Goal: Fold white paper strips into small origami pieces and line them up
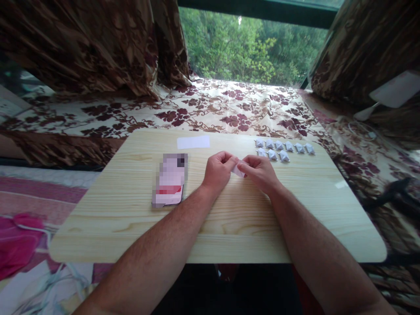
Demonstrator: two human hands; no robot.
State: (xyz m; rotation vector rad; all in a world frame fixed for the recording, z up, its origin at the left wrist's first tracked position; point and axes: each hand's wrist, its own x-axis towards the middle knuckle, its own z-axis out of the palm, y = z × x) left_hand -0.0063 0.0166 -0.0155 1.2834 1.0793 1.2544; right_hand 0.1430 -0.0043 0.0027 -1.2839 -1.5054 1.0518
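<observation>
Between my two hands, over the middle of the wooden table [229, 236], is a small piece of white paper [238, 169]. My left hand [219, 168] pinches its left end between thumb and fingers. On the other end, my right hand [260, 172] closes thumb and fingertips; part of the paper is hidden behind them. Several small folded paper shapes [278, 145], white and peaked, stand in two rows beyond my right hand. A flat white paper strip [193, 142] lies near the table's far edge, left of my hands.
A phone [170, 179], partly blurred out, lies on the table left of my left forearm. Behind the table is a ledge with floral cloth [236, 105], below a window between brown curtains [124, 43]. Pink fabric [19, 240] and cables are at lower left.
</observation>
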